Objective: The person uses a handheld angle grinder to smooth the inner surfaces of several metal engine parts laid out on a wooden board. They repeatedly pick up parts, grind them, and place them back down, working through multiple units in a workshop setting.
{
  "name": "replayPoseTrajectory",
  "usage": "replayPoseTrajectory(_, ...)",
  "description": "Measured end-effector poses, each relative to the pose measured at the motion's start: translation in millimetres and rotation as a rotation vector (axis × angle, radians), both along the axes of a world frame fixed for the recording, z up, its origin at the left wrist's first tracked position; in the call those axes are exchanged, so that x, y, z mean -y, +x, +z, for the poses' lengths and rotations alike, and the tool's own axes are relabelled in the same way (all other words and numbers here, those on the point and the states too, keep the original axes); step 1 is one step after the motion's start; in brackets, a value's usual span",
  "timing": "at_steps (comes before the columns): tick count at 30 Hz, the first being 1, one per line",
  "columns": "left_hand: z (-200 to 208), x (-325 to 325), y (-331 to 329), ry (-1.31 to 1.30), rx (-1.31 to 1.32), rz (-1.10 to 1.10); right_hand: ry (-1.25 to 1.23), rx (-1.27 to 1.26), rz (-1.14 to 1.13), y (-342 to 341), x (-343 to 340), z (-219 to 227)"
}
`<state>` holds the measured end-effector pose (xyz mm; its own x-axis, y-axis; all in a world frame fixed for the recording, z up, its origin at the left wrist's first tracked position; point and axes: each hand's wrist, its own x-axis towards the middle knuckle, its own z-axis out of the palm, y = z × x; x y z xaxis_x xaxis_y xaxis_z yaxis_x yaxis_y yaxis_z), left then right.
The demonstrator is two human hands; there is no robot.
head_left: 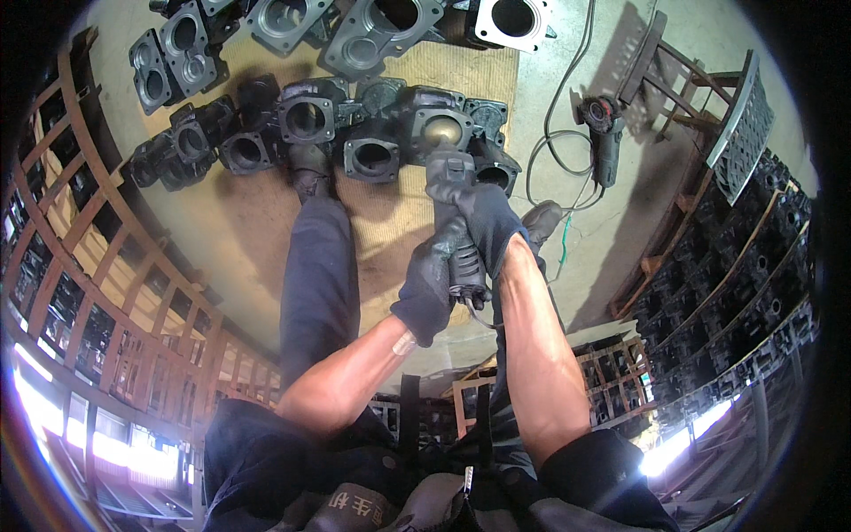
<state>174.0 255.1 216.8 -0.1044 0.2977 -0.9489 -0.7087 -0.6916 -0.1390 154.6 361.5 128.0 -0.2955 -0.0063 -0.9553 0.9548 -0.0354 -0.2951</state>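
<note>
I hold a black angle grinder [468, 273] with both hands, its cord trailing from the rear end. My left hand [429, 277], in a dark glove, is closed around the body from the left side. Farther forward, my right hand [487, 213], gloved too, wraps the tool just behind its grey head. That head lies at the square flange of a dark metal casting [425, 146]. A brownish round area shows inside the flange; whether it is the disc or the bore I cannot tell. Another flanged casting [370, 160] stands close by on the left.
Several similar castings [306, 120] stand in rows on a cardboard sheet [381, 208]. A second angle grinder [605, 142] lies on the floor at the right, beside a looped cord [541, 164] and a metal stool [691, 80]. Racks of dark parts [736, 293] line the right side.
</note>
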Motion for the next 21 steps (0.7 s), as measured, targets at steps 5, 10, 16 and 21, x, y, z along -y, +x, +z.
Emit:
replayPoseTrajectory(5, -31.2, -0.5, 7.5, 0.03, -0.021, 0.057, 0.022, 0.182, 0.168, -49.8, 13.2, 33.7)
replayPoseTrajectory(10, -24.1, -0.9, 13.4, 0.022, 0.012, 0.007, 0.021, 0.043, 0.388, -39.2, 8.1, 21.2)
replayPoseTrajectory(16, -11.5, 0.3, 27.1, -0.005, -0.006, -0.016, -0.006, 0.212, 0.151, -37.9, 9.2, 44.6)
replayPoseTrajectory(21, 3.9, 2.1, 14.9, -0.035, 0.048, -0.059, -0.053, 0.153, 0.093, -22.9, 4.9, 38.1)
